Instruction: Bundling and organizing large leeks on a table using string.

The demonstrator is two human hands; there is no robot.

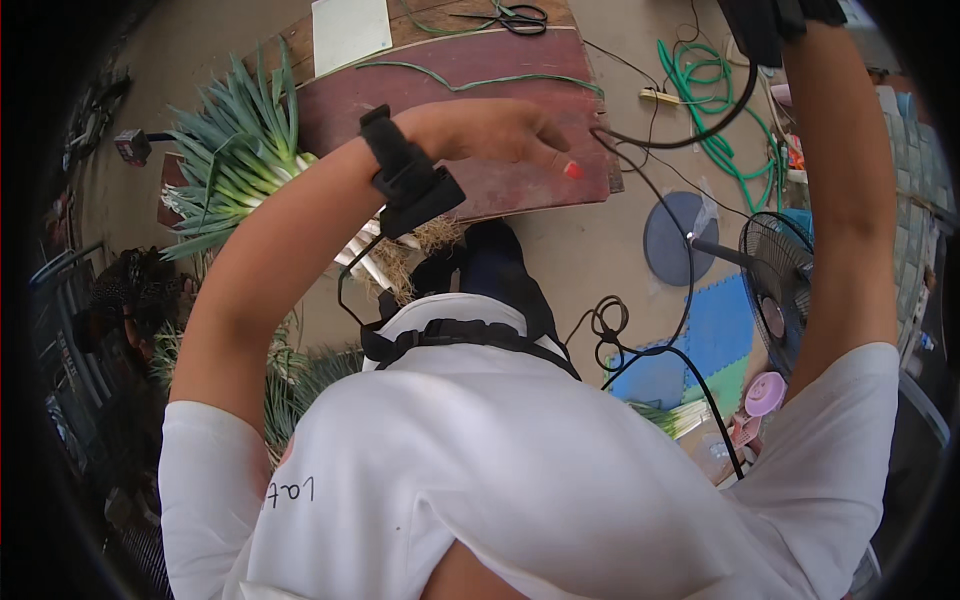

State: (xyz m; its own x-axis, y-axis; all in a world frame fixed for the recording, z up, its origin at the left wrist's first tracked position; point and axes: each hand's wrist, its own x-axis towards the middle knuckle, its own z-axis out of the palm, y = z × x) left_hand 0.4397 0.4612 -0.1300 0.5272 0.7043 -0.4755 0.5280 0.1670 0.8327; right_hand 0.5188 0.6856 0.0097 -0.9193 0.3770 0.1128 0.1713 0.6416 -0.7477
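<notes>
Head view: One pile of green onions [235, 165] occupies the left end of the red-brown desk [525, 193]. Leaves point away from the body and roots toward the lap, an arrangement that presumably keeps the root ends within reach. Individual stalks overlap and cannot be counted. The left hand [505, 132] is positioned over the desk, loosely curled; nothing shows in it, but whether the hidden fingers grip anything cannot be determined. The right hand lies outside the upper edge; state unknown. Toward the far side: one pair of scissors [503, 15], one pale sheet [350, 35] and two green strips [455, 88], probably left there to free the near surface.
</notes>
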